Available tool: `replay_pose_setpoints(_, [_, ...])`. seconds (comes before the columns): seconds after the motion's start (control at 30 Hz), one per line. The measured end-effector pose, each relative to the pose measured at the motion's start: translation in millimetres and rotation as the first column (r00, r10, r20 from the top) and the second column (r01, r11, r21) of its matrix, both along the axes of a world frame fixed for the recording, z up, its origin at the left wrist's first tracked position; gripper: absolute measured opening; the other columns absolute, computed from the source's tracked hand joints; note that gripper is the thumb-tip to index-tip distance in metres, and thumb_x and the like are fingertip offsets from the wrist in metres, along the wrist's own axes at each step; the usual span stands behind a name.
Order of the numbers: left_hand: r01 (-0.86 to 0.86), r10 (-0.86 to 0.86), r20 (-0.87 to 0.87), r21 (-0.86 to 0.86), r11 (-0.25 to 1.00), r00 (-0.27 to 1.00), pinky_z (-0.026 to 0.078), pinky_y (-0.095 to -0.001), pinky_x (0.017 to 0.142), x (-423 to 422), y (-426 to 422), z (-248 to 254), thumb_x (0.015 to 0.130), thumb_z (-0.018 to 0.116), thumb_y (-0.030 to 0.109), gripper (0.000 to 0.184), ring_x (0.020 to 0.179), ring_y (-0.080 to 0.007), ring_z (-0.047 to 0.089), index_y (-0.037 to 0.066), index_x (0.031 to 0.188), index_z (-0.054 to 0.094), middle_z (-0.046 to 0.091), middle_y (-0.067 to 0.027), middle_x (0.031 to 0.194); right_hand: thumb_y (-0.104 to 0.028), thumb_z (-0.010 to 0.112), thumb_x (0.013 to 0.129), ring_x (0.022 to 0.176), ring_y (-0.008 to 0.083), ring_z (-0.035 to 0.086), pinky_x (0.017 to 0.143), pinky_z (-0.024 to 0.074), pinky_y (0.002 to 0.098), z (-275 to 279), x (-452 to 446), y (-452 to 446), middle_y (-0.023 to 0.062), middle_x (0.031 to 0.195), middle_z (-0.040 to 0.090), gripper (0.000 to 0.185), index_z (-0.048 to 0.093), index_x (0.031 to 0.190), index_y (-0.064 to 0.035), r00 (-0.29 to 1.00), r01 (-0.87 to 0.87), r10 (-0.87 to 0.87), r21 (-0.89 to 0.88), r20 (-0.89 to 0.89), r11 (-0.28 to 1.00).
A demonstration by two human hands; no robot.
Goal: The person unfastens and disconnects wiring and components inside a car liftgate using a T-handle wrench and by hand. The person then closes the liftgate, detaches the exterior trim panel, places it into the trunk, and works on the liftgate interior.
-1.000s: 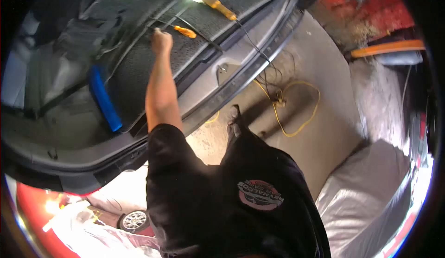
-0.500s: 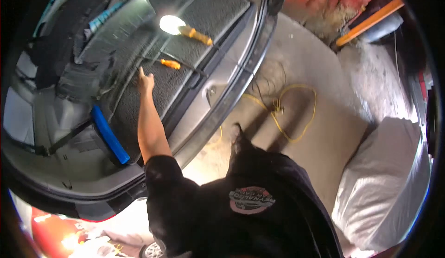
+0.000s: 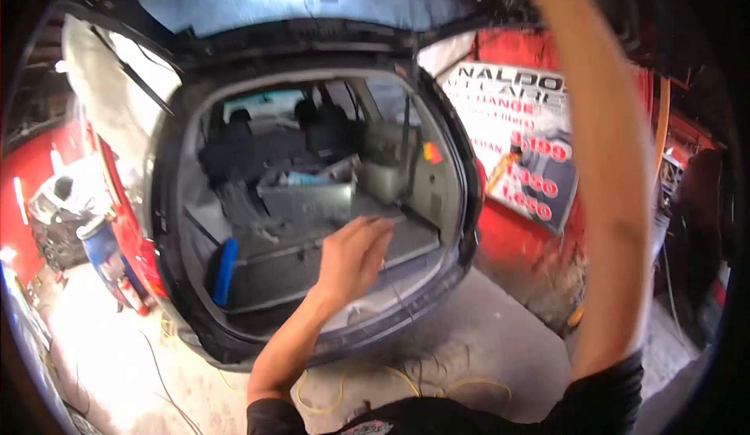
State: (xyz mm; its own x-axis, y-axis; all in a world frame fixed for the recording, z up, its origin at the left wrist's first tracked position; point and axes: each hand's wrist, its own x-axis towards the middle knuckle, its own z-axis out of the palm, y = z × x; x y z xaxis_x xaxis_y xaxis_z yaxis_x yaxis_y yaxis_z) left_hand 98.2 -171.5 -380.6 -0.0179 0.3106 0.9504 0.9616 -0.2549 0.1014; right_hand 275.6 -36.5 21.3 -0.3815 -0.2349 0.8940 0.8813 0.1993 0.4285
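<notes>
My left hand (image 3: 355,257) is raised in front of the open cargo area of a car, its fingers somewhat blurred and extended, holding nothing visible. My right arm reaches up past the top edge on the right, beside the raised tailgate (image 3: 305,32); that hand is cut off by the frame. Inside the cargo area, a long blue object (image 3: 225,272) leans at the left side. A clear-looking panel or bin (image 3: 308,203) with papers sits further in, behind my left hand.
Yellow cord (image 3: 375,369) lies on the floor below the rear bumper (image 3: 437,306). At right is a red wall with a printed sign (image 3: 522,150). A blue drum (image 3: 105,251) and a red bottle-like object (image 3: 131,296) stand at left.
The view has lifted and backed away from the cargo floor. My left hand has left the cargo floor, and my right arm has come into view, raised. The lit lamp and orange-handled tool no longer show.
</notes>
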Motion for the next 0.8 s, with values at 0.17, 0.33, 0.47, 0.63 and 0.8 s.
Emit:
replay_pose_setpoints(0.17, [-0.066,0.314,-0.546,0.426,0.902,0.777,0.059,-0.0452,0.080,130,-142,109,0.087,0.065,-0.001,0.022,0.089,-0.0335,0.071,-0.006,0.108,0.068,0.072,-0.0205,0.098,-0.018,0.050,0.094,0.107,0.0285,0.065,0.100,0.0444,0.0427,-8,-13,29,0.0125,0.110,0.071,0.036,0.068,0.119,0.0008,0.980,-0.186,0.193,0.130,-0.051,0.974])
replay_pose_setpoints(0.33, [-0.153,0.792,-0.392,0.847,0.509,0.468,0.049,-0.0451,0.105,209,-211,212,0.099,0.050,0.007,0.037,0.121,-0.0362,0.062,-0.007,0.132,0.060,0.065,-0.0249,0.127,-0.020,0.048,0.096,0.121,0.0308,0.061,0.112,0.0372,0.0466,-26,-18,25,0.0177,0.122,0.070,0.039,0.070,0.120,0.0024,0.961,-0.255,0.264,0.119,-0.076,0.960])
replay_pose_setpoints(0.47, [-0.504,0.991,0.083,0.855,-0.124,-0.103,0.030,-0.0392,0.122,211,-308,279,0.109,0.042,0.033,0.055,0.145,-0.0280,0.043,-0.001,0.152,0.045,0.049,-0.0190,0.154,-0.021,0.050,0.095,0.121,0.0318,0.061,0.114,0.0357,0.0478,-37,-22,30,0.0192,0.123,0.070,0.040,0.070,0.118,0.0044,0.955,-0.254,0.271,0.140,-0.119,0.957])
replay_pose_setpoints(0.63, [-0.453,0.886,-0.461,0.780,0.432,0.051,0.047,-0.0403,0.072,392,-234,359,0.104,0.057,0.035,0.039,0.076,-0.0272,0.060,-0.003,0.105,0.068,0.067,-0.0178,0.089,-0.020,0.051,0.094,0.120,0.0312,0.061,0.115,0.0350,0.0476,-55,-23,26,0.0200,0.122,0.069,0.039,0.070,0.116,0.0051,0.930,-0.325,0.341,0.126,-0.140,0.937])
replay_pose_setpoints(0.8, [-0.825,0.773,-0.635,0.431,0.366,0.010,0.043,-0.0339,0.080,384,-240,397,0.106,0.054,0.038,0.039,0.089,-0.0212,0.054,0.001,0.115,0.064,0.062,-0.0135,0.104,-0.019,0.053,0.093,0.129,0.0313,0.055,0.114,0.0367,0.0491,-103,-2,11,0.0221,0.134,0.063,0.042,0.065,0.125,0.0045,0.961,-0.274,0.272,-0.040,-0.053,0.961])
